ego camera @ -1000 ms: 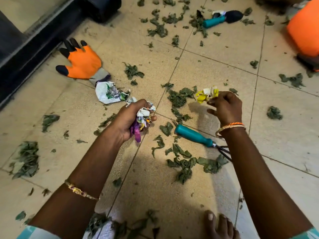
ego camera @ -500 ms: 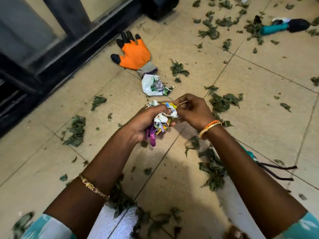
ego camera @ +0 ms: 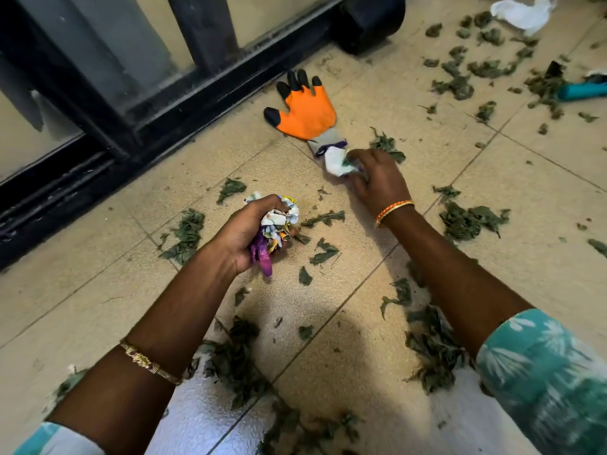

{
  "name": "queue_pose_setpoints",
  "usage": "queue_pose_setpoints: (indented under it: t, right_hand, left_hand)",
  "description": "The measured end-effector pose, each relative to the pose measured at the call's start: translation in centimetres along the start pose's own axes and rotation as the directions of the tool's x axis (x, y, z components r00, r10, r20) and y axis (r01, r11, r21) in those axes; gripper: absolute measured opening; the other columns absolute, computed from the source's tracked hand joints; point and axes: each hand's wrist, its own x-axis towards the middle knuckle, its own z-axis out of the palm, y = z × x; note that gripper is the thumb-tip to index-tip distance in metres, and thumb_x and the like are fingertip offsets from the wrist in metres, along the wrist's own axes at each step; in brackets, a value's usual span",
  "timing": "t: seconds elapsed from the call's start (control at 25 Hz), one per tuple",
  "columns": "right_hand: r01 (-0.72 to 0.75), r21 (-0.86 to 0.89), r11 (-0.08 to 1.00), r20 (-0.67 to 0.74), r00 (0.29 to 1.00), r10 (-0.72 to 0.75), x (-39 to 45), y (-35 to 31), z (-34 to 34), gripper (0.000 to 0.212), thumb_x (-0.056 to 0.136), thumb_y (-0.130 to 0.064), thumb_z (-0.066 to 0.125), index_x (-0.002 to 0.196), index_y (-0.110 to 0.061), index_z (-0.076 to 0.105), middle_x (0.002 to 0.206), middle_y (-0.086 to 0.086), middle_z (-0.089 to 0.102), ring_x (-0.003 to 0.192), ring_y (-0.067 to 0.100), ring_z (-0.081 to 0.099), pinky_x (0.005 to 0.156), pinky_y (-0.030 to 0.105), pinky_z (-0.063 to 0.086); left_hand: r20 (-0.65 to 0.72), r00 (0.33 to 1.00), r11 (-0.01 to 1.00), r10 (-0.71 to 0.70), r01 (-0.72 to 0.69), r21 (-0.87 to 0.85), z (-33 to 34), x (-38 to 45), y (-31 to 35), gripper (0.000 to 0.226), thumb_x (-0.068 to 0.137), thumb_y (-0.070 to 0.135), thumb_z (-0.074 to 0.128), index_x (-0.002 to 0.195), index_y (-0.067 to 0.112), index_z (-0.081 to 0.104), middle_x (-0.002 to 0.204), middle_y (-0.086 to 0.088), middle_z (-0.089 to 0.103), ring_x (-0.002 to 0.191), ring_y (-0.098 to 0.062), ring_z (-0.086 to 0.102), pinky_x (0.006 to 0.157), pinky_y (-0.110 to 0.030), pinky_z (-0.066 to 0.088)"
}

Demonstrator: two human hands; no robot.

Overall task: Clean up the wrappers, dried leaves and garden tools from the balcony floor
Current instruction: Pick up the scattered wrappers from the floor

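Note:
My left hand grips a crumpled bunch of wrappers, white, yellow and purple, just above the tiled floor. Farther out, my right hand reaches to a white crumpled wrapper lying by the cuff of an orange garden glove, and its fingers curl onto that wrapper. Dried green leaves are scattered over the tiles on all sides. A teal-handled garden tool lies at the far right edge, partly cut off.
A black door frame with glass runs along the left. A black round object stands at the top by the frame. A white cloth or paper lies at the top right. A thick leaf pile sits near my right forearm.
My right hand left the bunch in my left hand and moved out to the white wrapper by the glove. The view shifted left. The left hand keeps its bunch.

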Motion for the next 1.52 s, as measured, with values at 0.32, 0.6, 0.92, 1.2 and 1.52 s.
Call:
queue_pose_setpoints:
  t: [0.32,0.6,0.92,1.2,1.52]
  right_hand:
    - [-0.422,0.757,0.498,-0.043,0.729,0.683,-0.7,0.5,-5.7,0.024,0.086,-0.032,0.056,0.073,-0.012,0.061,0.072,0.004,0.055,0.07,0.016,0.057,0.067,0.033,0.051]
    - [-0.561,0.82,0.114,0.291,0.58,0.761,-2.9,0.0,-15.2,0.019,0.083,0.002,0.061,0.071,-0.009,0.052,0.047,0.001,0.056,0.044,0.015,0.055,0.04,0.021,0.049]
    - [-0.528,0.807,0.264,0.04,0.494,0.868,-6.8,-0.1,-30.2,0.009,0.091,0.001,0.052,0.096,-0.002,0.059,0.076,0.013,0.058,0.048,0.006,0.057,0.042,0.014,0.046]
    - [-0.551,0.819,0.161,0.042,0.338,0.94,-19.3,-0.6,-40.5,0.017,0.09,0.001,0.053,0.093,-0.013,0.063,0.073,0.003,0.064,0.062,0.012,0.06,0.062,0.026,0.053]
    - [-0.47,0.882,-0.045,-0.128,-0.33,0.935,-41.1,6.6,-42.5,0.031,0.09,0.004,0.044,0.07,-0.012,0.062,0.081,0.01,0.064,0.062,0.015,0.055,0.056,0.025,0.049]
  left_hand:
    - [0.074,0.997,0.999,0.012,-0.009,-0.04,2.8,0.0,0.9,0.012,0.085,0.019,0.055,0.084,0.008,0.06,0.077,-0.013,0.059,0.051,-0.018,0.056,0.043,-0.02,0.046]
    - [0.314,0.945,0.993,-0.096,0.07,0.095,13.7,-0.9,5.3,0.01,0.085,0.019,0.053,0.084,0.01,0.057,0.069,-0.008,0.057,0.054,-0.017,0.058,0.043,-0.017,0.043]
    - [0.663,0.667,0.92,-0.34,0.091,0.381,29.3,-9.0,9.2,0.012,0.082,0.019,0.053,0.081,0.008,0.057,0.068,-0.008,0.054,0.052,-0.017,0.05,0.042,-0.015,0.038]
    - [0.668,0.597,0.834,-0.445,0.005,0.551,38.8,-17.5,3.1,0.02,0.086,0.023,0.05,0.076,0.01,0.061,0.061,-0.006,0.054,0.042,-0.015,0.048,0.042,-0.014,0.039]
    - [0.633,0.548,0.789,-0.547,0.086,0.608,45.8,-17.0,-6.2,0.03,0.086,0.027,0.047,0.073,0.008,0.066,0.063,-0.009,0.058,0.058,-0.019,0.05,0.05,-0.02,0.038]
